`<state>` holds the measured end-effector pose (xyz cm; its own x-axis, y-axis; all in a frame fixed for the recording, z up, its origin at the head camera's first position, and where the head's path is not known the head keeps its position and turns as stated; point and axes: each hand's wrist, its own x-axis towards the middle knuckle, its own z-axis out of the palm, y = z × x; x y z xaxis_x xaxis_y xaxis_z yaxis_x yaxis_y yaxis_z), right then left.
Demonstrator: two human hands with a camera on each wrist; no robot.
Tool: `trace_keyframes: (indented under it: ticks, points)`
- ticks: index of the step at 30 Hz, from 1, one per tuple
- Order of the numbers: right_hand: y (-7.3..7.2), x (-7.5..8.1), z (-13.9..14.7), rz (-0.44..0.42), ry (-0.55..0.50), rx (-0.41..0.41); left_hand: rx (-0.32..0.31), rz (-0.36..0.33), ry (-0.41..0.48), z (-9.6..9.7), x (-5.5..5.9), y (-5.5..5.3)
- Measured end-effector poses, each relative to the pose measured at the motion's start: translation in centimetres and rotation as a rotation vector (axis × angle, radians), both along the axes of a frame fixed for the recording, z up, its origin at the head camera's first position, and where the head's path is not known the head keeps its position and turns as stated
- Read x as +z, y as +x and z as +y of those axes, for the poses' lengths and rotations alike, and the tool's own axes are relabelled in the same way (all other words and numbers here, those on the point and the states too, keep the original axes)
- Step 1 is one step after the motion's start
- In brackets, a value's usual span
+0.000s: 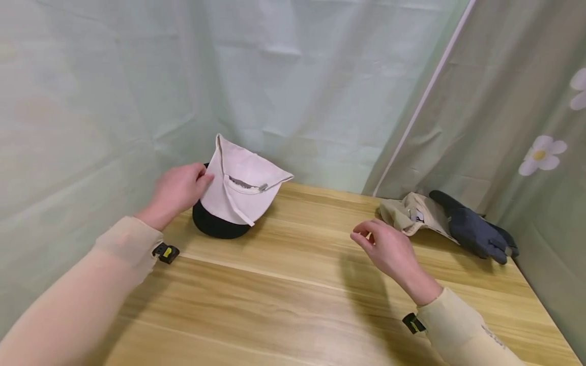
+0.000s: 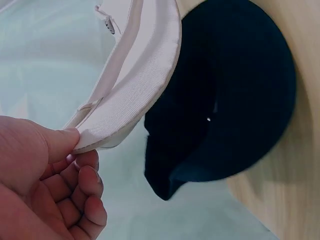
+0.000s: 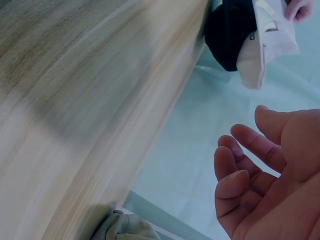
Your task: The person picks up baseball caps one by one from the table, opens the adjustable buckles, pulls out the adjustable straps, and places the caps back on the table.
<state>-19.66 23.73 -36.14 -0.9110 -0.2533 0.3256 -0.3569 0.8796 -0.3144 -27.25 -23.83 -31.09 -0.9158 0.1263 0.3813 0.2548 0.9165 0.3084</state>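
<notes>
My left hand [image 1: 179,190] pinches the edge of a white cap [image 1: 247,198] between thumb and fingers. In the left wrist view the pinch falls on the end of the cap's curved brim [image 2: 135,85]. The white cap is tilted, with its back opening and strap showing in the head view. Behind and below it is a black cap [image 1: 221,226], its rounded brim low over the wooden table; the white cap hides much of it. My right hand [image 1: 388,250] hovers over the table with its fingers loosely bent, nothing between them. It is nearest to a beige cap [image 1: 432,211].
Dark blue gloves [image 1: 476,234] lie against the beige cap at the back right of the wooden table [image 1: 256,305]. Pale curtains [image 1: 311,91] hang along the back and left edges. Another curtain with flowers [image 1: 542,155] borders the right side.
</notes>
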Motion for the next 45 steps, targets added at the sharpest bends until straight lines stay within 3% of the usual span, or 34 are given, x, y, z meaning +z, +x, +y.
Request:
trace_keyframes:
  ticks: [12, 23, 33, 36, 45]
  points:
    - [-0.2, -0.1, 0.1, -0.007, 0.005, 0.000, 0.034, -0.046, -0.042, -1.6, -2.7, -1.2]
    - [-0.3, 0.3, -0.2, -0.029, 0.006, 0.012, 0.084, -0.125, -0.033, -2.7, -4.1, -1.3]
    - [-0.1, 0.2, -0.3, -0.058, 0.013, 0.022, 0.148, -0.236, -0.035, -2.5, -4.9, -1.0]
    - [0.0, 0.1, -0.3, -0.068, 0.011, 0.022, 0.138, -0.211, -0.028, -2.3, -5.0, -1.0]
    - [0.2, -0.1, -0.2, -0.084, 0.017, 0.034, 0.069, -0.031, 0.015, -1.3, -4.6, 0.2]
